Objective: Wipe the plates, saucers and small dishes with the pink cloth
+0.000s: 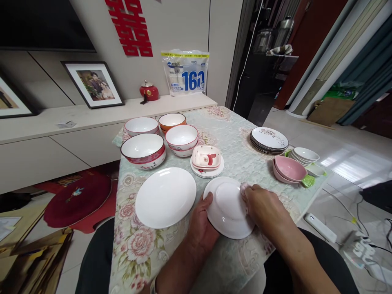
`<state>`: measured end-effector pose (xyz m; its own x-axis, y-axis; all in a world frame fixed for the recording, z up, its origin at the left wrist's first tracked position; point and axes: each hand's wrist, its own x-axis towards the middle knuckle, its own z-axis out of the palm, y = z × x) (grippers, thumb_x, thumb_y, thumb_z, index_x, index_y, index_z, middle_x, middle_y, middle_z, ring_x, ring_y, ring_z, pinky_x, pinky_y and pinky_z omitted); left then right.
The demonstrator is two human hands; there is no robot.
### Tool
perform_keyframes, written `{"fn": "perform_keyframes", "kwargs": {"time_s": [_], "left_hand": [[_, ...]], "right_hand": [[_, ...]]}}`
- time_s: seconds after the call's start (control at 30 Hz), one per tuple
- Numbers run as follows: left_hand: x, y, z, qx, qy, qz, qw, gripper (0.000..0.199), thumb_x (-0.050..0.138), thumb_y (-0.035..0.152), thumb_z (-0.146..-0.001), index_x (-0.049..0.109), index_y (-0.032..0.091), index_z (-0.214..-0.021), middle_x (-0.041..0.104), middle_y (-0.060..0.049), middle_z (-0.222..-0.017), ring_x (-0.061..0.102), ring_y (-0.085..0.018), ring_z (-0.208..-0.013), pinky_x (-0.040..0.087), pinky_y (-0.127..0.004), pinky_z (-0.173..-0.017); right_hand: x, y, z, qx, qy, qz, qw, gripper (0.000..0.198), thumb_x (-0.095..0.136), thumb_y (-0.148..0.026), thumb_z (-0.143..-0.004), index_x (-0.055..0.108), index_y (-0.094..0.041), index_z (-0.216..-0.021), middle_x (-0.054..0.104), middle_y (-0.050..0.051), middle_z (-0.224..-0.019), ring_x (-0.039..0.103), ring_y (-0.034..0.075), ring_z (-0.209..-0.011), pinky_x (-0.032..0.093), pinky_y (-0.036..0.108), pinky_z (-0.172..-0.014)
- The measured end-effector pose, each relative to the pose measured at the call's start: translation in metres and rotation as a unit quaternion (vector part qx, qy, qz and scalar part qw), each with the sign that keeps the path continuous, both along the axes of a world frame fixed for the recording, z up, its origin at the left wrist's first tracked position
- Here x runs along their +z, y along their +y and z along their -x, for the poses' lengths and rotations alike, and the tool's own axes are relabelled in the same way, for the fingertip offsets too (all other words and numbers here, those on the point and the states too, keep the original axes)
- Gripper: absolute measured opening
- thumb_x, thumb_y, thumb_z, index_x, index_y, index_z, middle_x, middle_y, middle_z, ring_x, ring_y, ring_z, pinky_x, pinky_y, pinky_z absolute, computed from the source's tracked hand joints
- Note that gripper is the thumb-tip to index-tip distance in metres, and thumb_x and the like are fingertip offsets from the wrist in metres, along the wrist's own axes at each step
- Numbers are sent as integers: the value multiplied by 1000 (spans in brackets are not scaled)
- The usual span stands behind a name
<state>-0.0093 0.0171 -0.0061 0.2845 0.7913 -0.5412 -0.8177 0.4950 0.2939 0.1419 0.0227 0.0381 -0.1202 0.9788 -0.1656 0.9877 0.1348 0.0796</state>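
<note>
A white plate point(228, 222) is tilted up at the table's front, a raised ring showing on its face. My left hand point(202, 222) grips its left edge, thumb over the rim and fingers underneath. At the plate's right edge, my right hand point(260, 204) is closed on a pale crumpled cloth point(244, 190) that presses against the rim; most of the cloth is hidden by the fingers. To the left lies a larger white plate point(165, 198). Just beyond my hands, a bear-patterned square dish point(206, 156) rests on small white plates point(208, 173).
Stacked bowls point(143, 149) stand at the back left. On the right are a stack of dark-rimmed plates point(269, 139), pink bowls point(290, 168) and small white bowls point(306, 154) near the edge. A floral cloth point(137, 241) covers the table. A low cabinet point(82, 122) runs behind.
</note>
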Motion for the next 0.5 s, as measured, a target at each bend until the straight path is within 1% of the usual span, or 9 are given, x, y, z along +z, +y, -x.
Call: {"fn": "perform_keyframes", "kwargs": {"time_s": [0.07, 0.17, 0.23, 0.3, 0.33, 0.4, 0.5], "left_hand": [[0, 0, 0, 0, -3, -7, 1000, 52, 54, 23, -91, 48, 10, -141, 75, -14, -111, 67, -30, -108, 47, -45, -101], [-1, -1, 0, -1, -11, -7, 1000, 52, 55, 22, -90, 48, 10, -141, 75, -14, -109, 67, -30, -109, 47, -44, -101], [0, -1, 1, -5, -22, -4, 1000, 51, 55, 22, -90, 49, 9, -140, 75, -14, -107, 67, -30, -110, 46, -44, -102], [1, 0, 1, -5, -31, 4, 1000, 48, 54, 22, -91, 52, 9, -137, 76, -13, -104, 67, -30, -110, 45, -44, -103], [1, 0, 2, -4, -36, 8, 999, 45, 53, 22, -91, 55, 8, -134, 76, -13, -103, 67, -30, -110, 45, -43, -103], [3, 1, 2, -2, -54, 9, 998, 39, 49, 24, -92, 61, 6, -125, 76, -14, -101, 67, -30, -109, 45, -43, -103], [5, 3, 3, 6, -88, -20, 996, 37, 45, 28, -92, 69, 4, -107, 75, -16, -98, 66, -31, -110, 45, -43, -102]], "right_hand": [[0, -4, 7, 18, 13, -13, 1000, 25, 50, 2, -82, 65, -15, -92, 64, 12, -89, 60, 20, -69, 28, 31, -57], [-8, -1, 17, 51, 68, -62, 994, 20, 50, -3, -87, 65, -16, -89, 60, 9, -89, 57, 19, -72, 31, 30, -60], [-14, 5, 21, 43, 103, -98, 989, 19, 48, -8, -92, 64, -16, -91, 57, 8, -88, 54, 18, -73, 32, 29, -61], [-18, 9, 23, 38, 146, -109, 982, 18, 47, -11, -94, 65, -16, -93, 56, 8, -89, 53, 18, -75, 34, 29, -62], [-18, 9, 24, 51, 176, -105, 978, 17, 48, -13, -95, 65, -15, -95, 55, 8, -91, 53, 18, -76, 36, 29, -63], [-13, 5, 25, 99, 243, -79, 962, 16, 49, -15, -96, 65, -16, -99, 55, 8, -95, 54, 18, -80, 40, 29, -68], [-1, -5, 24, 178, 332, -19, 926, 19, 48, -20, -99, 67, -20, -101, 57, 5, -97, 55, 16, -84, 44, 28, -73]]}}
